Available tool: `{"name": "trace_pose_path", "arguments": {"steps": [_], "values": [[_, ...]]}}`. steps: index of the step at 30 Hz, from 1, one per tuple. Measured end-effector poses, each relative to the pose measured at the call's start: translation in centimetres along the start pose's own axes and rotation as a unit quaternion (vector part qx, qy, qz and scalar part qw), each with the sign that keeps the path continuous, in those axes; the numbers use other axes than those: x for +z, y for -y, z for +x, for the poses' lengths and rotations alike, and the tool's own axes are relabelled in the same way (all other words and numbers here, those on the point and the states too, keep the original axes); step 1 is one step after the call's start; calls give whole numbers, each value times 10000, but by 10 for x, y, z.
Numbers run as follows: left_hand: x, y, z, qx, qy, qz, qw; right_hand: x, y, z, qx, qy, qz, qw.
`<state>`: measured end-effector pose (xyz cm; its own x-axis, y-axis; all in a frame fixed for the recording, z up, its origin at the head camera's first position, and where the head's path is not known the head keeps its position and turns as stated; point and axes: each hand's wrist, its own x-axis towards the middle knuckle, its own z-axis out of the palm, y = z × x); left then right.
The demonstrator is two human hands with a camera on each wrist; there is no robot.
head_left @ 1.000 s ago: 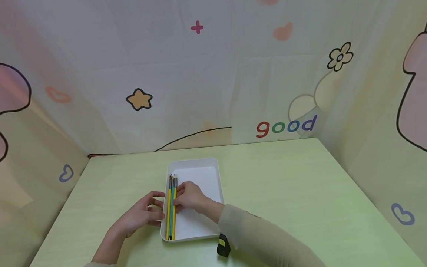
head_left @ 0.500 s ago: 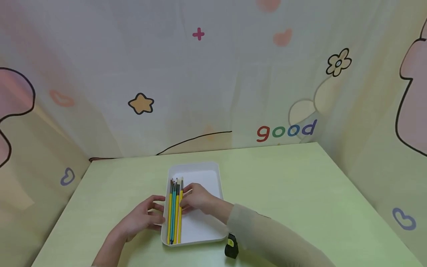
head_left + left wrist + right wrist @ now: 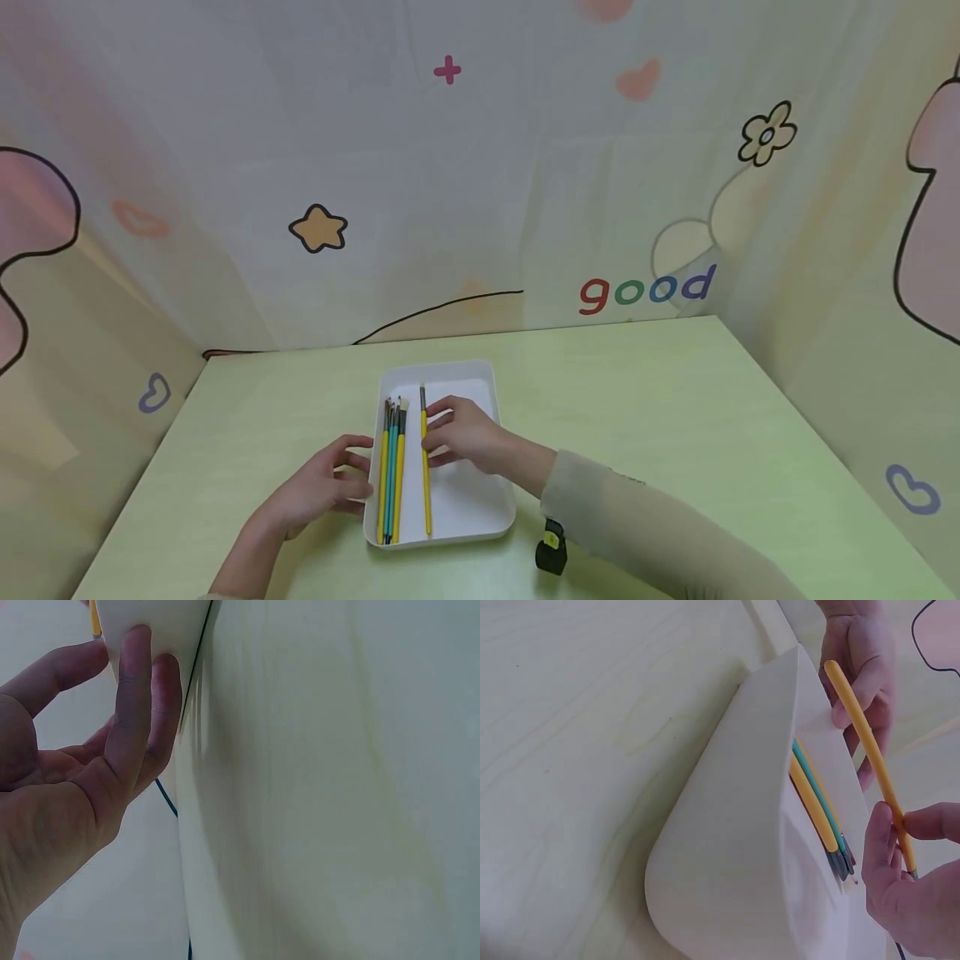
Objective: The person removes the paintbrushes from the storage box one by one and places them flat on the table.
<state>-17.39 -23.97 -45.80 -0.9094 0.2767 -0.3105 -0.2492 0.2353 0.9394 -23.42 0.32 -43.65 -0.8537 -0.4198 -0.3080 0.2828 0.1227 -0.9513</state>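
A white rectangular tray [image 3: 472, 500] stands on the table. My right hand [image 3: 465, 433] pinches a yellow-handled paintbrush [image 3: 426, 483] between thumb and fingers, bristles pointing away from me. In the right wrist view this yellow brush [image 3: 874, 754] is raised above the tray's rim. Several more paintbrushes [image 3: 391, 475], yellow and turquoise, lie side by side along the tray's left wall. My left hand [image 3: 321, 487] is at that wall from outside, its fingers loosely bent. The left wrist view shows its fingertips [image 3: 136, 641] against the white tray wall [image 3: 165, 622].
The pale green table [image 3: 637, 417] reaches back to a printed cloth wall [image 3: 480, 208], with more cloth on both sides. A small black block with a yellow label [image 3: 552, 550] shows beside my right sleeve [image 3: 637, 517].
My right hand has moved rightward, drawing one yellow paintbrush away from the group. The black block has shifted right along with the sleeve. My left hand has stayed at the tray's wall.
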Motion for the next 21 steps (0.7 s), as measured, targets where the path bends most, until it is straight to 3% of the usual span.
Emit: {"name": "trace_pose_path", "arguments": {"steps": [8, 21], "values": [[0, 0, -1, 143, 46, -44, 9999, -17, 5, -12, 49, 12, -56, 10000], [-1, 0, -1, 167, 33, -20, 9999, -55, 6, -30, -345, 141, -210, 9991]]}}
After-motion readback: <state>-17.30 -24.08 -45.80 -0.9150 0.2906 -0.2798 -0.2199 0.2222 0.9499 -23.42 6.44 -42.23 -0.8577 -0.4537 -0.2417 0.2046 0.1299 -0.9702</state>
